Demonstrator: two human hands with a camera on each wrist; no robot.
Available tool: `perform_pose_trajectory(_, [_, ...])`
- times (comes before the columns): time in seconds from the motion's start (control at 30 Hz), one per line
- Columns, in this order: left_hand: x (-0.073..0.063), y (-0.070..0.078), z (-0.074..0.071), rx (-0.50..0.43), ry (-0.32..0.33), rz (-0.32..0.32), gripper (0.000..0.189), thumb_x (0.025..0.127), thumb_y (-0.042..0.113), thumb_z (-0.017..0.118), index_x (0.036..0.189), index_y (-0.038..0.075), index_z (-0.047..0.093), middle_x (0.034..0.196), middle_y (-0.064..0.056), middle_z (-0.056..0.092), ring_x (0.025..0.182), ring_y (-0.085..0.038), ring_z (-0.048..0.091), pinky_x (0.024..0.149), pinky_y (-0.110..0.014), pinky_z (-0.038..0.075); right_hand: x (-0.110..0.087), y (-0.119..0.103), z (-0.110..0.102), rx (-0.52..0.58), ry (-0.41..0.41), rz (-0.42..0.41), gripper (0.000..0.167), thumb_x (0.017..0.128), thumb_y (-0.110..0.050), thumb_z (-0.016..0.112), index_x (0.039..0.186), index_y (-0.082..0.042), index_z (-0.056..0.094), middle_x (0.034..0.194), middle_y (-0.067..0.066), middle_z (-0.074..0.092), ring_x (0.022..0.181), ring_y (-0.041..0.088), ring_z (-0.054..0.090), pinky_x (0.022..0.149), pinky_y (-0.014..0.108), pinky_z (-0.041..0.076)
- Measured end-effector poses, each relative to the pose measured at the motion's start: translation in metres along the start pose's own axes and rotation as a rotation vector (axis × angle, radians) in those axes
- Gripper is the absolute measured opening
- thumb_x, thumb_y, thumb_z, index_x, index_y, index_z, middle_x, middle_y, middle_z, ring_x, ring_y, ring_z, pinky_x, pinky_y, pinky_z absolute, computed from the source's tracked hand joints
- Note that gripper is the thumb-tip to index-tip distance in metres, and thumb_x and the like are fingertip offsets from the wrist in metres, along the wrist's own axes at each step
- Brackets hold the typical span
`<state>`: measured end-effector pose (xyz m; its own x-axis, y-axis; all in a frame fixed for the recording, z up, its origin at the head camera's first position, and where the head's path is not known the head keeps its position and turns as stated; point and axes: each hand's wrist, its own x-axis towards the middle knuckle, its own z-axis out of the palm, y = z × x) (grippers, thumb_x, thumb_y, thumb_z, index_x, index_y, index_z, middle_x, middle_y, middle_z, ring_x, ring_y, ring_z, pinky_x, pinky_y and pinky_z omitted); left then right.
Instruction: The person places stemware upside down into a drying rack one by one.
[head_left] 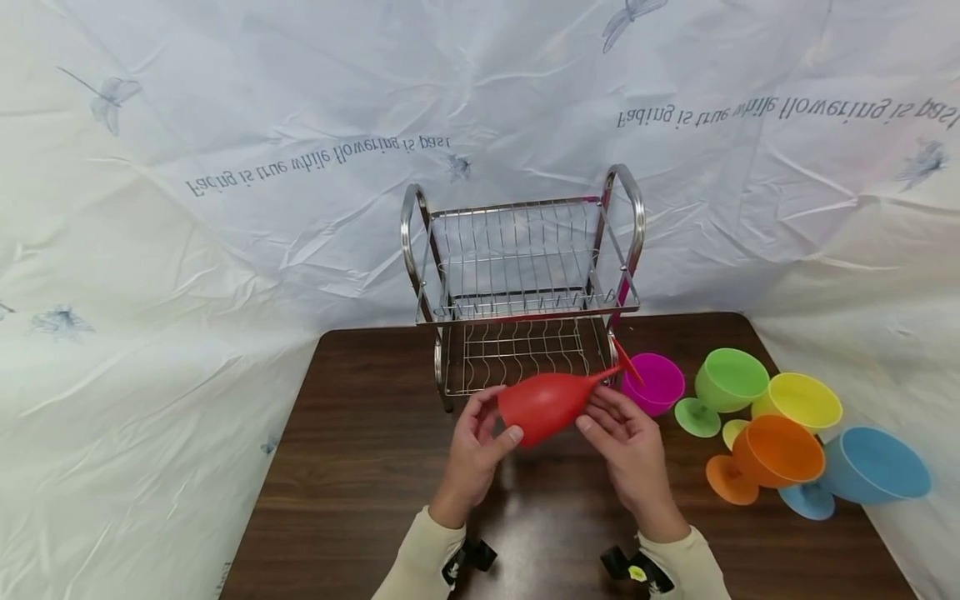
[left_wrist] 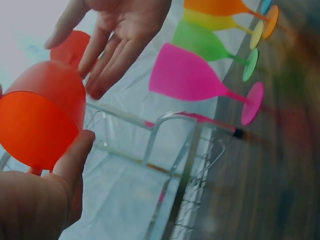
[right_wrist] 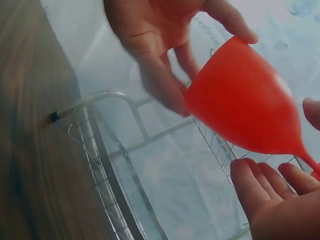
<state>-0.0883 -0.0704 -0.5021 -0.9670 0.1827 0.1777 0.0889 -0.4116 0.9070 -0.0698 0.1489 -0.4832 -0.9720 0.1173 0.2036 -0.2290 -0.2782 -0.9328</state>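
A red plastic goblet (head_left: 546, 407) is held tilted on its side above the table, its base pointing to the upper right. My left hand (head_left: 477, 450) pinches it at the rim, thumb on the near side and fingers behind, as the left wrist view shows at the goblet's mouth (left_wrist: 37, 127). Close to the stem end is my right hand (head_left: 630, 450), palm toward the goblet. Its fingers (right_wrist: 250, 182) are extended and loosely spread below the bowl in the right wrist view, not wrapped round it; whether they touch it is hard to tell.
Behind the hands stands a two-tier metal dish rack (head_left: 517, 317). To the right are several goblets: magenta (head_left: 654, 383), green (head_left: 731, 381), yellow (head_left: 798, 402), orange (head_left: 778, 452) and blue (head_left: 877, 467). All are on the dark wooden table (head_left: 352, 467). A white printed sheet (head_left: 300, 233) hangs around it.
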Motion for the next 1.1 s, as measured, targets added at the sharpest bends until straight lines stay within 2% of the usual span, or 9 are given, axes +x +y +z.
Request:
perform_pose_trajectory(0.17, [-0.002,-0.010,0.002,-0.150,-0.045,-0.057,0.062,0.095,0.008,0.072,0.149,-0.001,0.041,0.140,-0.006,0.057,0.125,-0.022,0.063,0.094,-0.040,0.064,0.004,0.003,0.003,0.150,-0.069,0.030,0.046,0.091,0.020,0.063,0.130,-0.004,0.066,0.118,0.001,0.075,0.105,0.012,0.075,0.091,0.026,0.063])
perform_pose_trajectory(0.4, [-0.005,-0.018,0.007,-0.248,-0.064,-0.098,0.053,0.098,0.009,0.068,0.146,0.008,0.045,0.140,-0.006,0.057,0.123,-0.022,0.064,0.094,-0.039,0.064,0.004,0.006,-0.001,0.187,-0.133,0.045,0.049,0.092,0.019,0.064,0.135,-0.004,0.063,0.122,0.002,0.073,0.108,0.014,0.074,0.093,0.028,0.063])
perform_pose_trajectory(0.53, [-0.006,-0.018,0.009,-0.266,-0.068,-0.095,0.054,0.099,0.009,0.068,0.147,0.008,0.044,0.140,-0.007,0.056,0.123,-0.022,0.063,0.094,-0.038,0.064,0.003,0.005,-0.003,0.188,-0.171,0.017,0.053,0.090,0.021,0.063,0.139,-0.001,0.060,0.125,0.003,0.073,0.109,0.014,0.074,0.093,0.028,0.063])
perform_pose_trajectory(0.7, [-0.004,-0.017,0.011,-0.273,-0.097,-0.076,0.053,0.100,0.009,0.066,0.148,0.008,0.043,0.141,-0.006,0.055,0.124,-0.022,0.062,0.093,-0.038,0.064,0.004,0.003,-0.003,0.163,-0.163,-0.013,0.054,0.089,0.022,0.063,0.140,0.003,0.058,0.126,0.005,0.073,0.110,0.016,0.074,0.094,0.029,0.063])
perform_pose_trajectory(1.1, [-0.003,-0.016,0.008,-0.242,-0.090,-0.081,0.056,0.099,0.008,0.066,0.149,0.005,0.042,0.140,-0.006,0.056,0.125,-0.022,0.062,0.097,-0.039,0.063,0.005,0.002,-0.001,0.144,-0.157,-0.011,0.054,0.089,0.022,0.063,0.140,0.005,0.056,0.126,0.006,0.071,0.110,0.017,0.074,0.094,0.031,0.063])
